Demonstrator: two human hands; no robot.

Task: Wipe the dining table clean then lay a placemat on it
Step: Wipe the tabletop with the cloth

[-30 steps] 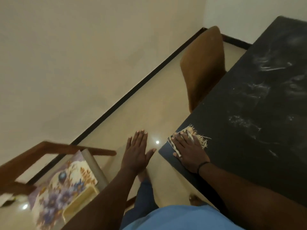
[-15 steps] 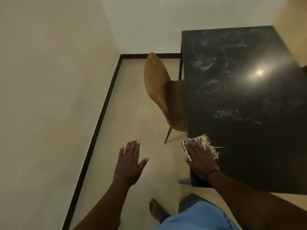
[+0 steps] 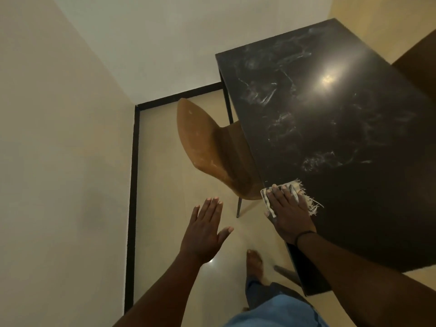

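The right hand (image 3: 289, 214) lies flat, palm down, on a cloth (image 3: 297, 193) at the near left edge of the table (image 3: 354, 138); its fingers are straight and close together, pressing the cloth against the dark top rather than curling round it. The cloth is pale with dark stripes, and its frayed fringe sticks out past the fingers on the right side, while one striped corner hangs just over the table edge. A thin dark band circles the right wrist. The left hand (image 3: 204, 234) hangs in the air over the floor (image 3: 160, 185), apart from the table, with fingers straight and together, thumb spread out to the side, holding and touching nothing. The table top is black and glossy, streaked with whitish smears across its middle and far part, with a bright lamp reflection near the far right. A brown chair (image 3: 210, 152) stands at the left side of the table, its seat tucked partly under the top and its back turned toward the wall. A bare foot (image 3: 254, 263) stands on the pale floor beside the near table corner, with blue clothing below it in the frame. No vessel or holder shows on the table, and the placemat does not show in this view.
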